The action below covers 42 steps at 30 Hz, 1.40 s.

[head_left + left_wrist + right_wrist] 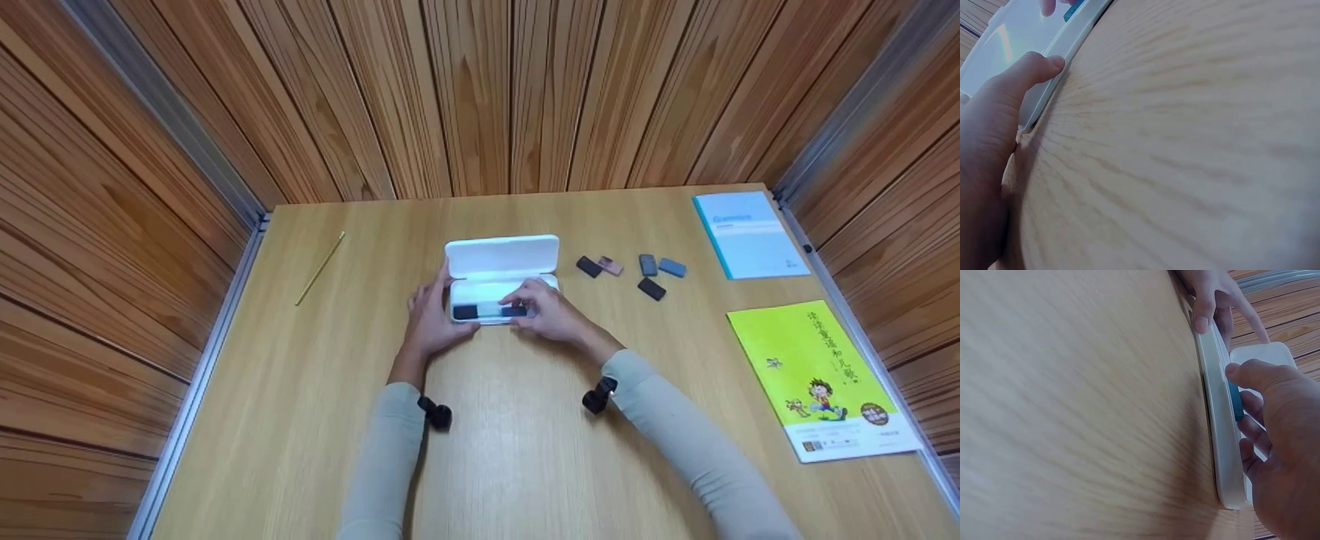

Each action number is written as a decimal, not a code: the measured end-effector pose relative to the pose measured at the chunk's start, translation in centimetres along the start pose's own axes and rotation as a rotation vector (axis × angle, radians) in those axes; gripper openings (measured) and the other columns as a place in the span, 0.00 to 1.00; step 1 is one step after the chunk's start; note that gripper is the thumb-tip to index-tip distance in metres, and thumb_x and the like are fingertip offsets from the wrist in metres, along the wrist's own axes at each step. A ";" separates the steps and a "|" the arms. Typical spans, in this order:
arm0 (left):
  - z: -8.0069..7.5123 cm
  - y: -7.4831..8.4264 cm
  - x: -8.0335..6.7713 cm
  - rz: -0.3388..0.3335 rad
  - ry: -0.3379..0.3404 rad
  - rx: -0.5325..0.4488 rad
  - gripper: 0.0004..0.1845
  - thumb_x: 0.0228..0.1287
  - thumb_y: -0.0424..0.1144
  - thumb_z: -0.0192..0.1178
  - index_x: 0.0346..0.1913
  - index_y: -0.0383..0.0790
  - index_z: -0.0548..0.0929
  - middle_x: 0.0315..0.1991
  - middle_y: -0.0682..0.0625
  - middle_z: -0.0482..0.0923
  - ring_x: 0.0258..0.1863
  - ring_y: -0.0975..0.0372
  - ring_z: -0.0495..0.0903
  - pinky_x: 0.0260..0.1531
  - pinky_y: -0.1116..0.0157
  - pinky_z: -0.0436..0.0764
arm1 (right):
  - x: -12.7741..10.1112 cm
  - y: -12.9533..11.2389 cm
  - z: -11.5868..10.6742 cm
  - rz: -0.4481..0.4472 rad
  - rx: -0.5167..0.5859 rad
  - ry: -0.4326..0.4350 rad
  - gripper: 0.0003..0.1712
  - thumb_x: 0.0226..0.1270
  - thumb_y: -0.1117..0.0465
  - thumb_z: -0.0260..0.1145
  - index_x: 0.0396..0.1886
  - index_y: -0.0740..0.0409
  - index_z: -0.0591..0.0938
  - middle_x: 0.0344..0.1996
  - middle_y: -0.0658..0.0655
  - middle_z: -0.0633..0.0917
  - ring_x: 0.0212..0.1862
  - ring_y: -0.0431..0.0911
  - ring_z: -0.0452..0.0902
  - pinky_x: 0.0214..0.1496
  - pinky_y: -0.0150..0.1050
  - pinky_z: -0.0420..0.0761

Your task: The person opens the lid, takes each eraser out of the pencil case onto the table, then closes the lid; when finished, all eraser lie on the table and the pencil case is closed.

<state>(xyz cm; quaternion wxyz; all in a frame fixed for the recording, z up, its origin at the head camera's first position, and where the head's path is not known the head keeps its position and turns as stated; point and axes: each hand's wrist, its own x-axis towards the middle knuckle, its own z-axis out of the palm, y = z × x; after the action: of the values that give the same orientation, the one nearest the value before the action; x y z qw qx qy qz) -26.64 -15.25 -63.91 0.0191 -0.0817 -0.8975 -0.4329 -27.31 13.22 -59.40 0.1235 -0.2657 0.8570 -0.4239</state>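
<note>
Left hand (433, 315) steadies white case (501, 259), fingers straight. Right hand (546, 309) pinches blue eraser (1235, 400): small, light, rubbery; grip by long edges.

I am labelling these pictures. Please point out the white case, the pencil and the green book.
white case (501, 257), head view, open lid.
pencil (320, 268), head view, mid shaft.
green book (804, 352), head view, cover.

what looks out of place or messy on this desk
Nothing is spilled or broken. Five small blocks lie loose and scattered right of the open white case, and a thin stick lies askew alone at far left.
</note>
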 end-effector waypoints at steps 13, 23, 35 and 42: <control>0.1 0.1 0.0 -0.022 0.010 0.024 0.72 0.57 0.58 0.85 0.95 0.63 0.44 0.85 0.49 0.74 0.80 0.45 0.67 0.87 0.38 0.51 | 0.4 -0.6 -0.1 0.113 -0.040 -0.101 0.22 0.80 0.57 0.74 0.70 0.44 0.90 0.63 0.59 0.76 0.66 0.54 0.69 0.69 0.50 0.70; 0.0 0.0 0.0 0.003 0.009 0.042 0.73 0.55 0.57 0.85 0.95 0.58 0.46 0.82 0.47 0.77 0.78 0.44 0.69 0.85 0.37 0.53 | 0.5 -0.6 0.0 0.093 -0.062 -0.090 0.19 0.79 0.59 0.75 0.66 0.46 0.91 0.60 0.59 0.77 0.65 0.54 0.69 0.66 0.47 0.69; 0.0 0.1 0.0 -0.024 -0.006 0.033 0.72 0.56 0.58 0.85 0.95 0.64 0.44 0.84 0.50 0.75 0.79 0.46 0.68 0.86 0.39 0.53 | 0.3 -0.5 -0.2 0.119 -0.037 -0.107 0.18 0.80 0.57 0.75 0.65 0.43 0.89 0.61 0.58 0.75 0.67 0.55 0.69 0.69 0.50 0.71; 0.0 0.1 -0.1 -0.018 0.003 0.030 0.72 0.57 0.59 0.85 0.95 0.64 0.44 0.85 0.49 0.74 0.80 0.46 0.67 0.86 0.39 0.51 | 0.4 0.0 -0.2 0.066 -0.011 -0.080 0.18 0.79 0.59 0.75 0.65 0.46 0.86 0.60 0.60 0.77 0.65 0.55 0.72 0.64 0.44 0.73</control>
<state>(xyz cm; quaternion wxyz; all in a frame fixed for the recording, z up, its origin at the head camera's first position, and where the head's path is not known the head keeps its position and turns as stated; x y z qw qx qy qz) -26.52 -15.19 -63.85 0.0179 -0.0728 -0.9046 -0.4195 -27.72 13.20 -59.27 0.1700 -0.2546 0.8620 -0.4041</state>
